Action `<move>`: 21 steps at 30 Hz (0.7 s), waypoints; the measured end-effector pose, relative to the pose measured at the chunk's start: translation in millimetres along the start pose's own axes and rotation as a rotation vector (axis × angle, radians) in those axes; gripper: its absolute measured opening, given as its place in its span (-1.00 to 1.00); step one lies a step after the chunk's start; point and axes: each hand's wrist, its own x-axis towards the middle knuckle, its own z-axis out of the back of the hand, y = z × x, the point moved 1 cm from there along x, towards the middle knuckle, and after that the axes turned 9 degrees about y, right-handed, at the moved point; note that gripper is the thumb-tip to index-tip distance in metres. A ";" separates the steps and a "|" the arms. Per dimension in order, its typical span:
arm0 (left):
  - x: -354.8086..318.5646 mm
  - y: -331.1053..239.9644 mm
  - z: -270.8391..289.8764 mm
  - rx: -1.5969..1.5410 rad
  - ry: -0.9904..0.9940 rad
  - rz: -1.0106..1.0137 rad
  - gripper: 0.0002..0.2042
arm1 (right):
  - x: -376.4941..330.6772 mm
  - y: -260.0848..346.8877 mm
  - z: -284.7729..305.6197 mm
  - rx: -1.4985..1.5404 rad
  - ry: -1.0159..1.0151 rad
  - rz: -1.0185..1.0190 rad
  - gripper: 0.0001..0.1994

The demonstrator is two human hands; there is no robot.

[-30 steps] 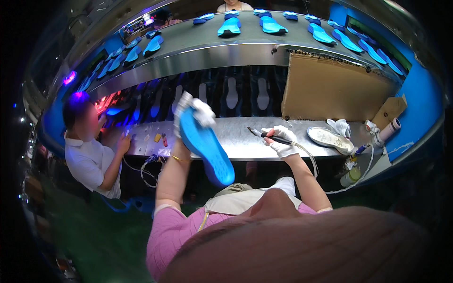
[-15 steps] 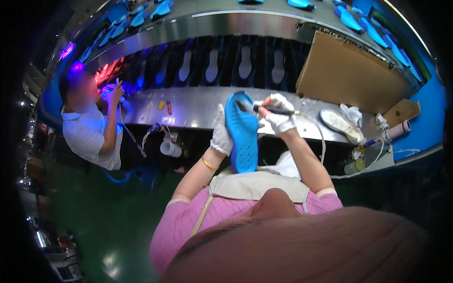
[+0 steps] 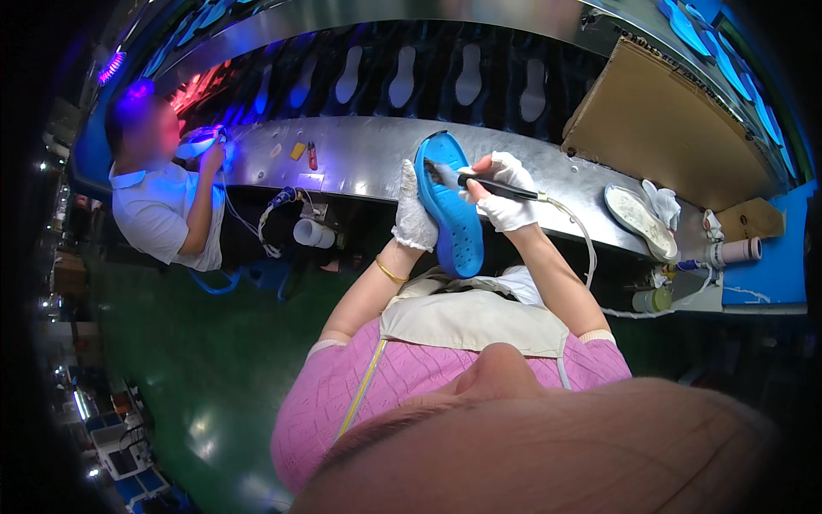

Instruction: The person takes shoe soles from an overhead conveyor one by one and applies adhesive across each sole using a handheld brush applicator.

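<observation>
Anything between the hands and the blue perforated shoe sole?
White-gloved left hand: nothing visible; it lies against the left side of the blue perforated shoe sole. Right hand: the black-handled brush it holds comes between, bristle end at the sole's upper part.

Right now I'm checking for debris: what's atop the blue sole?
The brush in the right hand lies over the upper part of the blue sole; holes show lower down. What's beneath the brush is hidden.
</observation>
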 end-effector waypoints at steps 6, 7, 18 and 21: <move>6.2 -2.5 9.7 0.000 -0.114 0.059 -0.26 | -17.8 -6.1 -1.9 -0.175 0.184 0.027 -0.83; 6.1 -4.1 4.1 0.036 -0.174 0.058 -0.25 | -22.3 -8.8 2.4 0.013 0.189 -0.139 -0.84; -15.5 2.0 -5.4 0.096 0.153 0.259 -0.21 | -51.8 -22.4 28.1 0.241 0.130 -0.327 -0.89; -23.9 22.0 8.8 0.311 0.065 0.326 -0.21 | -57.3 -8.6 46.2 -0.028 0.064 -0.318 -0.91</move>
